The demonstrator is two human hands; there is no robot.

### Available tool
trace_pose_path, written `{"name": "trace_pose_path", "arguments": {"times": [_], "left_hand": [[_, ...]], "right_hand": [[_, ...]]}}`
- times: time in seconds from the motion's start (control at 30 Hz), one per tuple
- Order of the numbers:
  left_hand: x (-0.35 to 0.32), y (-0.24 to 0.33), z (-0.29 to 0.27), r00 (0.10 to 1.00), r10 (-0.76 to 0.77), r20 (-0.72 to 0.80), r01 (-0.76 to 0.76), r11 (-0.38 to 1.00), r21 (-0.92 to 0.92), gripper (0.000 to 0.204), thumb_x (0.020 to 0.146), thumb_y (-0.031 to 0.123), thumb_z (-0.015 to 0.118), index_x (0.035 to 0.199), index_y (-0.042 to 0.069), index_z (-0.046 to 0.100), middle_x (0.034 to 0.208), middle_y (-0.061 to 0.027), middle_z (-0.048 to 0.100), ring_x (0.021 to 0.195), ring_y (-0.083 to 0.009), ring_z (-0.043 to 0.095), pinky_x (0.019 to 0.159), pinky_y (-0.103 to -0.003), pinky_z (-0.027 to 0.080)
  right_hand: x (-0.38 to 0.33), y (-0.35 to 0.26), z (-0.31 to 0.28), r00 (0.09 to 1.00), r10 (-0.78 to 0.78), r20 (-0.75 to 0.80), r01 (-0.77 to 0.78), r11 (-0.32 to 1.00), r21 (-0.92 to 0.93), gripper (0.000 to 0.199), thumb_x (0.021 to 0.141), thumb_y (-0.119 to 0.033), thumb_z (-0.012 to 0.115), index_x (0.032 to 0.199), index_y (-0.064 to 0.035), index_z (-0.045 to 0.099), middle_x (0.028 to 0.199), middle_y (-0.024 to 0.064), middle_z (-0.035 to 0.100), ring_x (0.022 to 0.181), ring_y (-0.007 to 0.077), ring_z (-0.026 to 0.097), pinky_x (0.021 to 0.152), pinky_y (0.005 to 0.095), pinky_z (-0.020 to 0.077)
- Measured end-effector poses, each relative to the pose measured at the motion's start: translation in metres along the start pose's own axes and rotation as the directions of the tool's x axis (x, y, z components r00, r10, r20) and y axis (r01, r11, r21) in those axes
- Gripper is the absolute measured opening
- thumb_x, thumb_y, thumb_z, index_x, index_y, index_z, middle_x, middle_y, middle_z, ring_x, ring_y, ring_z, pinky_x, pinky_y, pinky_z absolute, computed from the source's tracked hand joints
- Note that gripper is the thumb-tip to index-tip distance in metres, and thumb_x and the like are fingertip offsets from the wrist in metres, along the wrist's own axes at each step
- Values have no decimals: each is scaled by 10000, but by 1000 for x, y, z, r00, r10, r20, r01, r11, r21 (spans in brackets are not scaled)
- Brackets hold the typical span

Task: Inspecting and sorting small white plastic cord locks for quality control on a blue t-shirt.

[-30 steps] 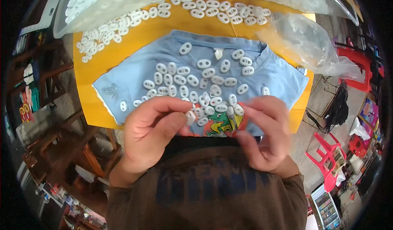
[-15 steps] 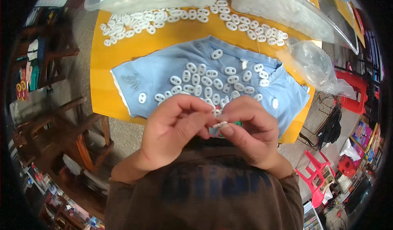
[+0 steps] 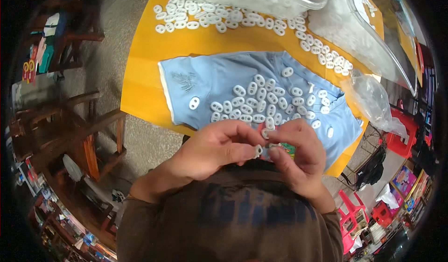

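My left hand (image 3: 212, 148) and my right hand (image 3: 296, 152) meet close to my chest, over the near edge of a light blue shirt (image 3: 210, 87). Between the fingertips of both hands is a small white oval two-holed piece (image 3: 258, 150), and another white piece (image 3: 265, 133) sits at my right fingertips. Several loose white oval pieces (image 3: 261, 101) lie scattered on the shirt. The shirt is spread on a yellow table (image 3: 149, 75).
More white oval pieces (image 3: 205, 17) lie in a row on the far part of the table. Clear plastic bags (image 3: 354, 33) with white contents lie at the back, and a crumpled one (image 3: 373, 99) at right. Wooden chairs (image 3: 79, 131) stand left; red plastic stools (image 3: 354, 210) are at lower right.
The view has swung so the table and shirt now sit tilted and further up. My hands stayed together at my chest, fingers working on the small white pieces.
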State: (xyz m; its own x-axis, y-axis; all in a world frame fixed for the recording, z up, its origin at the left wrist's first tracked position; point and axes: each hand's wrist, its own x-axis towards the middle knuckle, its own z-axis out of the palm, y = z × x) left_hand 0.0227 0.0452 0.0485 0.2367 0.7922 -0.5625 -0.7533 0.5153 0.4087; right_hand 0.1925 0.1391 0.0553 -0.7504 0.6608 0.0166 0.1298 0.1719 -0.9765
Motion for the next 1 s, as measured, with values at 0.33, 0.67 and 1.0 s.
{"name": "trace_pose_path", "arguments": {"times": [0.33,0.67,1.0], "left_hand": [[-19,2,-72,402,915,-18,-288,145,946,152,753,-85,584,887,-14,594,845,-77,560,673,-121,513,593,-224,420],[-22,8,-97,366,931,-7,-123,56,991,185,729,-59,618,900,11,607,798,-111,575,684,-224,570,597,-286,459],[-17,6,-104,313,948,66,-157,-17,987,208,678,-78,634,868,4,610,779,-116,597,686,-257,587,605,-311,470]], "right_hand": [[62,10,44,937,-280,207,348,789,-506,184,662,-25,674,819,-64,586,761,68,556,685,256,525,602,348,411],[88,22,75,919,-234,319,385,715,-584,188,656,-55,664,818,-81,570,753,60,540,688,262,514,635,360,407],[102,22,67,918,-92,385,340,683,-647,156,662,-75,660,790,-80,571,754,66,518,748,280,508,674,370,416]]}}
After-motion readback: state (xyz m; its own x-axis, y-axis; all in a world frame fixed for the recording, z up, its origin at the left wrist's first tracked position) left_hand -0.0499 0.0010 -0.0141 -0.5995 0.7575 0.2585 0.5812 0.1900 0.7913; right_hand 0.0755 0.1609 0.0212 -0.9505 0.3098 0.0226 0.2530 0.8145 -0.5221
